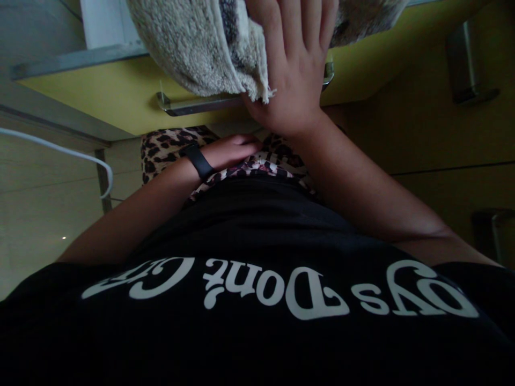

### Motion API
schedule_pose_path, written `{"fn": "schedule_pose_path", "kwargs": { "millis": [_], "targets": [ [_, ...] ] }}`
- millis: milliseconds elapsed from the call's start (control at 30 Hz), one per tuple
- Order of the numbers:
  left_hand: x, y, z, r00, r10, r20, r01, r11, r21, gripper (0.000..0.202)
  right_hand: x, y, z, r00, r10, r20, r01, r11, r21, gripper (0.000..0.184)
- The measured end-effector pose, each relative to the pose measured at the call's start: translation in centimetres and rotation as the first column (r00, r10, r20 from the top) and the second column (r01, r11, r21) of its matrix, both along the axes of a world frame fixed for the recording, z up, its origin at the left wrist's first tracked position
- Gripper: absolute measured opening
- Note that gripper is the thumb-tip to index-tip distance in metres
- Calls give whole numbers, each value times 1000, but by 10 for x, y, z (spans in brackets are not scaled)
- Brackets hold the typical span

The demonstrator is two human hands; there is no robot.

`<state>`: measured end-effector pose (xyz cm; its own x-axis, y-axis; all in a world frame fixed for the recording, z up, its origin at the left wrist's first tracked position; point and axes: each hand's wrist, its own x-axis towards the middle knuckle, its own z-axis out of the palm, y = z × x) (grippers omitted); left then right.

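A beige terry towel [189,45] with a dark patch and a frayed corner hangs over the edge of a yellow-fronted drawer. My right hand [295,69] is closed on this towel from above, its fingertips cut off by the top of the frame. The thumb is hidden beneath the frayed corner. In my lap, my left hand [237,150] lies on leopard-print cloth [161,155] with its fingers stretched out and nothing seen in them. A black band [199,162] is round the left wrist.
Below the towel, the yellow drawer front [100,96] has a metal handle [205,104]. More handled cabinet fronts [434,123] stand at the right. A white cable [60,147] curves in at the left above the pale tiled floor [36,214].
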<state>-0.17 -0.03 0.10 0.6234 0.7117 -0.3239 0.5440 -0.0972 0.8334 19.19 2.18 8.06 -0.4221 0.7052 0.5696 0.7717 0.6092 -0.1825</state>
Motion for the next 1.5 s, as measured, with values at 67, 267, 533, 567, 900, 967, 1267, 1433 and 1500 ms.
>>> {"fn": "schedule_pose_path", "kwargs": {
  "millis": [67, 267, 533, 567, 900, 967, 1267, 1433, 1500],
  "targets": [
    [1, 0, 1, 1000, 5, 3, -5, 1000, 7, 48, 0, -1, 1, 1000, -3, 11, 3, 1000, -1, 78],
    [0, 0, 2, 1000, 1, 30, -1, 1000, 2, 47, -1, -2, 4, 999, -5, 42, 5, 1000, 0, 82],
    [-1, 0, -2, 999, 8, 33, -8, 1000, -13, 49, -1, -2, 4, 999, -16, 50, 15, 1000, 12, 80],
    [0, 0, -1, 999, 7, 36, -7, 1000, -14, 49, -1, -3, 4, 999, -17, 52, 16, 1000, 13, 79],
    [2, -1, 8, 1000, 0, -22, 0, 1000, -20, 55, -2, -3, 6, 999, -17, 44, 15, 999, 33, 74],
    [2, -1, 7, 1000, 4, -28, -4, 1000, -19, 55, -2, -3, 6, 999, -16, 40, 15, 999, 37, 75],
    [1, -2, 9, 1000, 4, -20, -4, 1000, -18, 50, 1, -1, 2, 1000, 15, 8, -16, 999, 41, 83],
    [2, -2, 8, 999, 25, -23, -26, 999, -27, 54, -1, -1, 2, 1000, -2, -25, 2, 1000, -5, 74],
    [2, -2, 7, 1000, 22, -13, -22, 999, -29, 55, -1, -1, 1, 1000, -16, -3, 16, 1000, 1, 76]
  ]
}}
